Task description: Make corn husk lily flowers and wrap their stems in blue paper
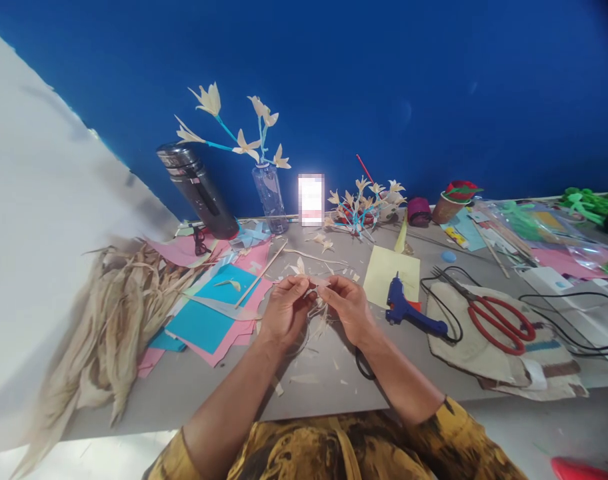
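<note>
Over the middle of the table, my left hand [285, 305] and my right hand [349, 303] are close together, fingers pinched. A small pale piece of dried husk [319, 282] is stretched between their fingertips. Pale petals [299, 267] show just beyond my left fingers; whether they join the held piece, I cannot tell. Husk scraps [324, 321] lie below and around the hands. To the right of my right hand, a blue glue gun [409, 311] rests partly on a pale yellow sheet [379, 267].
Dried husks [104, 320] hang over the left edge, beside blue paper [209, 320]. Behind stand a black flask [201, 193], a clear bottle [270, 197] with husk flowers, and more flowers [361, 210]. Red-handled scissors [501, 323] lie on a cloth [449, 310] at right, near black cables.
</note>
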`<control>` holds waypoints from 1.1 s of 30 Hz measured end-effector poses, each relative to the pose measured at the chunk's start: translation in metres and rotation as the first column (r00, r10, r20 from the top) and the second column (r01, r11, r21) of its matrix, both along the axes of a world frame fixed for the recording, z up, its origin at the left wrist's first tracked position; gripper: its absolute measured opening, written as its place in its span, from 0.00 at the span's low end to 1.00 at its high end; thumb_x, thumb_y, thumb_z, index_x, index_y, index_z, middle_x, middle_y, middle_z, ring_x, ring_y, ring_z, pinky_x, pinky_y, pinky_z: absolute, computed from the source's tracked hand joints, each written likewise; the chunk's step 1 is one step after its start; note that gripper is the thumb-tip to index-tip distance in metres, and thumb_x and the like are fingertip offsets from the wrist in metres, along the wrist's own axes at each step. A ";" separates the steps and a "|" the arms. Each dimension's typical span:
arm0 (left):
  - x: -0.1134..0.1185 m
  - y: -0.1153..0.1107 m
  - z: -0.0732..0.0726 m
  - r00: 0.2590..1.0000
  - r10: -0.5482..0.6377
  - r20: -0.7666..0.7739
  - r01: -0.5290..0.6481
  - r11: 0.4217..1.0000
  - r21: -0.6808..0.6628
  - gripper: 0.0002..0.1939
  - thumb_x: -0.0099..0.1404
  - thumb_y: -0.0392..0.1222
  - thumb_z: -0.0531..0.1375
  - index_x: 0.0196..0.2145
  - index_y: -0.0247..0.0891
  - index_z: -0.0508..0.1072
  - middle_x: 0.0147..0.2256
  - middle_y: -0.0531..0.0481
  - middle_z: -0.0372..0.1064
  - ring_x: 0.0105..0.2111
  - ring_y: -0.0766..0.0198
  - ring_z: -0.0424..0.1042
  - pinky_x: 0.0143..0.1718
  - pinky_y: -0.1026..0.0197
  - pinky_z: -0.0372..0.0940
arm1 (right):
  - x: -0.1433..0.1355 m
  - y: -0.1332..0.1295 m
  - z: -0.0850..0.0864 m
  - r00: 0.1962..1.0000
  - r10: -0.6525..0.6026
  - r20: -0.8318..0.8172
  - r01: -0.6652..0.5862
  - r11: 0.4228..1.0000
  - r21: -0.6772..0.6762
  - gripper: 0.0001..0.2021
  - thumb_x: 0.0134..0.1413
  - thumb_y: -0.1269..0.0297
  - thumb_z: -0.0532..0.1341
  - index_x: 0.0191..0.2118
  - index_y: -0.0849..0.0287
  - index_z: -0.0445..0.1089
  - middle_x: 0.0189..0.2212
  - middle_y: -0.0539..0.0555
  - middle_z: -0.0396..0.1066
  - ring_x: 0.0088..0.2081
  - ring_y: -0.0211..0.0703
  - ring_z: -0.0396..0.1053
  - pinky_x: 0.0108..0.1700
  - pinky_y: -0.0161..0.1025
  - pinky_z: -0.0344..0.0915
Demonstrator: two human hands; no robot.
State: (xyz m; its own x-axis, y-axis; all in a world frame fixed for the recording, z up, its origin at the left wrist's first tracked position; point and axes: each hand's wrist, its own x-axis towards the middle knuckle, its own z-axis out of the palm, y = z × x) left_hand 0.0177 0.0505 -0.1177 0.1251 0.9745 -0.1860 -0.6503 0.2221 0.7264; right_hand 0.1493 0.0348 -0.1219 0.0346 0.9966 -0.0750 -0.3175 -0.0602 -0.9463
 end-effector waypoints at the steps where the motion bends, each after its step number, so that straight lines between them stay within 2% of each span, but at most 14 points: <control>1: 0.000 -0.001 0.000 1.000 0.008 0.004 -0.008 1.000 -0.012 0.11 0.50 0.38 0.74 0.26 0.36 0.76 0.29 0.52 0.73 0.33 0.67 0.72 0.39 0.63 0.67 | 0.000 0.000 0.001 1.000 -0.019 -0.019 0.019 1.000 -0.019 0.19 0.39 0.49 0.73 0.27 0.58 0.70 0.19 0.44 0.62 0.20 0.32 0.52 0.23 0.33 0.48; 6: 0.002 -0.002 -0.002 1.000 0.007 0.018 -0.006 0.999 -0.050 0.10 0.50 0.35 0.74 0.26 0.35 0.76 0.30 0.52 0.73 0.34 0.68 0.72 0.36 0.65 0.66 | 0.001 0.002 -0.001 0.993 -0.040 -0.112 0.029 0.994 -0.104 0.19 0.38 0.50 0.74 0.27 0.58 0.70 0.17 0.42 0.56 0.19 0.30 0.47 0.21 0.31 0.43; 16: 0.007 -0.004 -0.004 0.988 -0.087 0.131 0.104 0.987 -0.126 0.08 0.53 0.34 0.71 0.26 0.33 0.75 0.28 0.49 0.73 0.30 0.67 0.72 0.33 0.66 0.67 | 0.001 0.001 0.000 0.987 -0.023 -0.159 0.008 0.995 -0.098 0.19 0.39 0.50 0.74 0.25 0.58 0.70 0.17 0.43 0.56 0.20 0.30 0.49 0.21 0.30 0.44; 21: 0.006 -0.003 -0.008 0.982 -0.048 0.182 0.084 0.978 -0.194 0.07 0.53 0.31 0.70 0.26 0.33 0.75 0.26 0.50 0.71 0.29 0.68 0.71 0.32 0.66 0.68 | 0.003 0.003 0.000 0.967 -0.030 -0.253 0.003 0.994 -0.106 0.21 0.35 0.51 0.75 0.24 0.58 0.67 0.18 0.43 0.58 0.20 0.29 0.48 0.20 0.29 0.43; 24: 0.005 -0.002 -0.008 0.984 -0.021 0.176 0.055 0.980 -0.192 0.07 0.54 0.30 0.70 0.27 0.34 0.75 0.27 0.51 0.71 0.29 0.69 0.71 0.32 0.66 0.68 | 0.004 0.002 0.000 0.961 -0.028 -0.277 0.004 0.996 -0.088 0.20 0.37 0.50 0.75 0.26 0.58 0.69 0.21 0.45 0.61 0.20 0.29 0.49 0.20 0.29 0.43; 29: 0.005 -0.001 -0.006 0.982 0.022 0.186 0.010 0.986 -0.166 0.08 0.52 0.30 0.71 0.26 0.34 0.74 0.27 0.53 0.70 0.30 0.69 0.70 0.37 0.64 0.68 | -0.001 -0.003 0.002 0.975 0.054 -0.215 -0.061 0.998 -0.022 0.20 0.35 0.57 0.76 0.35 0.58 0.73 0.29 0.48 0.68 0.24 0.31 0.58 0.22 0.29 0.53; 33: 0.004 -0.002 -0.004 0.984 0.025 0.176 0.002 0.989 -0.147 0.08 0.54 0.31 0.70 0.26 0.34 0.74 0.28 0.52 0.71 0.30 0.68 0.70 0.37 0.64 0.68 | -0.002 -0.005 0.002 0.986 0.059 -0.154 -0.056 0.998 0.024 0.17 0.37 0.63 0.72 0.38 0.56 0.72 0.32 0.48 0.69 0.25 0.32 0.59 0.26 0.31 0.57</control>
